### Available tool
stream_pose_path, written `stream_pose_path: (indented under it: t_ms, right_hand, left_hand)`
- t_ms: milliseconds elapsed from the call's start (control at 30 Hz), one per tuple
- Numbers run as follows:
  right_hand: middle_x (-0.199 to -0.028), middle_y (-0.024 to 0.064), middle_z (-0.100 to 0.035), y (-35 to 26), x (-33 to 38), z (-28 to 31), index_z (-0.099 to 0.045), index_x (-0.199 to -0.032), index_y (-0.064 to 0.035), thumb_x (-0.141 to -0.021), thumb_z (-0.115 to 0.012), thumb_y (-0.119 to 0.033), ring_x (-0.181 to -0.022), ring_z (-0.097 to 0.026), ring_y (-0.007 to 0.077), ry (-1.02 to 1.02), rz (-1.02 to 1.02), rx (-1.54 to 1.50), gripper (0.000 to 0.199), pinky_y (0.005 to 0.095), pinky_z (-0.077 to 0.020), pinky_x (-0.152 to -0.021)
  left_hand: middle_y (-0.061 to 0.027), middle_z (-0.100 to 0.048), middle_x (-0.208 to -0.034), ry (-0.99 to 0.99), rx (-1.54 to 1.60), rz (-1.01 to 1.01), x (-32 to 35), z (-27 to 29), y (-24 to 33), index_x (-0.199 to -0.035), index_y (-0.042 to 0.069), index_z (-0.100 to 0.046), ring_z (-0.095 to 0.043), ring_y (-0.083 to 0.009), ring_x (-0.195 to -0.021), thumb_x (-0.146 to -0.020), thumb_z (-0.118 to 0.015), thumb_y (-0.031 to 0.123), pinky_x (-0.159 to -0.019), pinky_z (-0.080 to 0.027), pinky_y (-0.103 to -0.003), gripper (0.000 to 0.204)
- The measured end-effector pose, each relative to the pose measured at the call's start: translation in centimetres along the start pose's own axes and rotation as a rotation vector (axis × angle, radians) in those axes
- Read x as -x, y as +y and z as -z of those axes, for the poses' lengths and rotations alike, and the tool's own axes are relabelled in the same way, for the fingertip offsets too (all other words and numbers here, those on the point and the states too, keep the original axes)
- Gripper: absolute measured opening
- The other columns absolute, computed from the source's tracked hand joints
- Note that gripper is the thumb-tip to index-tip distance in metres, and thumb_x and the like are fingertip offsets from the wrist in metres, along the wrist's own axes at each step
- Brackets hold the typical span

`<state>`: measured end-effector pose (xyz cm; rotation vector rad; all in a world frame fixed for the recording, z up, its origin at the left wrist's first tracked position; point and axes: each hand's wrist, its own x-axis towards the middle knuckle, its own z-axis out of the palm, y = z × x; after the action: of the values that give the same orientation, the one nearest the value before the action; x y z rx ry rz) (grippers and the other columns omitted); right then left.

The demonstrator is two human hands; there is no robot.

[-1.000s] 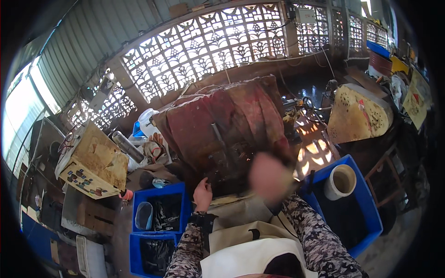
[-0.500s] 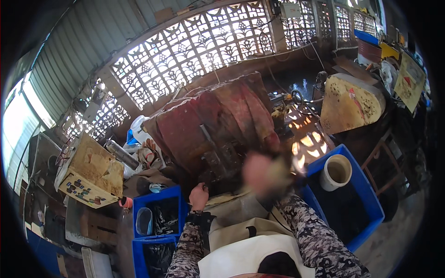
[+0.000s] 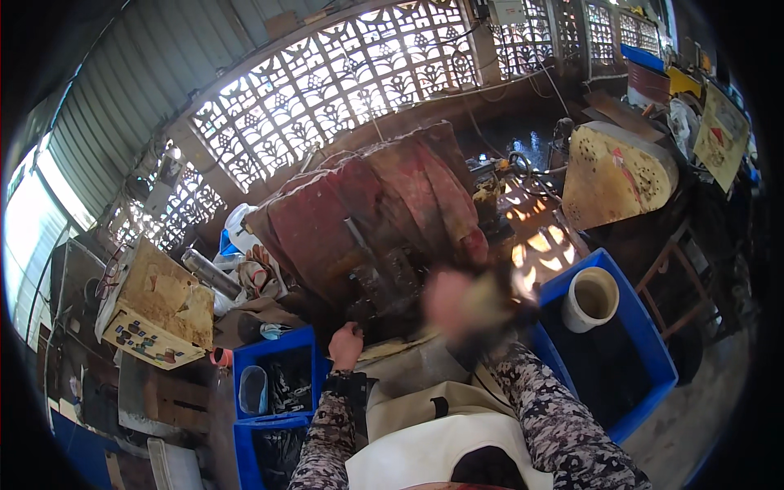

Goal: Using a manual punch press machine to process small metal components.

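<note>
My left hand [image 3: 346, 346] is closed beside the near left side of a dark, grimy machine [image 3: 384, 282]. A small dark thing shows at its fingertips, too small to name. My right hand [image 3: 451, 304] is smeared by motion at the machine's near right side, so its fingers cannot be read. A blurred yellowish patch [image 3: 487, 306] lies against that hand; its kind cannot be made out. A stained red cloth [image 3: 367, 196] drapes over the machine's top and back. Between the hands, the machine's working parts are dark and hard to see.
Blue bins [image 3: 317, 367] stand to the left, holding small dark pieces. On the right, a larger blue bin [image 3: 665, 359] has a pale bucket [image 3: 590, 300] in it. A stained box-like cabinet [image 3: 159, 302] is at left, a yellowed machine guard [image 3: 616, 175] at right.
My left hand has shifted very slightly left and stays closed. The right hand is blurred in both frames, near the same spot. The whole view has tilted a little.
</note>
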<state>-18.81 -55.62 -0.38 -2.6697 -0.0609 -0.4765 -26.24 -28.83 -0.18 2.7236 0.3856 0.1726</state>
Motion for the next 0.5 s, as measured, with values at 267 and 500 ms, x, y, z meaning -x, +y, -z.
stream_pose_path:
  t_ms: [267,500]
  right_hand:
    - [-0.083,0.0144,-0.060,0.4,0.4,-1.3,-0.053,-0.087,-0.0044,-0.078,-0.057,-0.009,-0.073,-0.065,0.0324,0.133,0.064,0.041,0.011,0.0416,-0.0532,-0.060]
    - [-0.083,0.0141,-0.061,0.4,0.4,0.6,-0.053,-0.087,-0.0049,-0.078,-0.056,-0.009,-0.073,-0.065,0.0325,0.038,0.031,-0.052,0.011,0.0420,-0.0533,-0.061]
  left_hand:
    - [-0.0156,-0.067,-0.099,-0.003,0.018,0.007,0.1,0.2,0.3,-0.106,0.014,-0.066,-0.062,-0.0344,-0.096,-0.084,-0.061,0.028,-0.081,-0.049,-0.044,0.027]
    - [-0.0155,-0.067,-0.099,-0.019,0.012,0.011,0.1,0.4,0.3,-0.105,0.014,-0.067,-0.063,-0.0342,-0.096,-0.084,-0.061,0.028,-0.081,-0.050,-0.044,0.027]
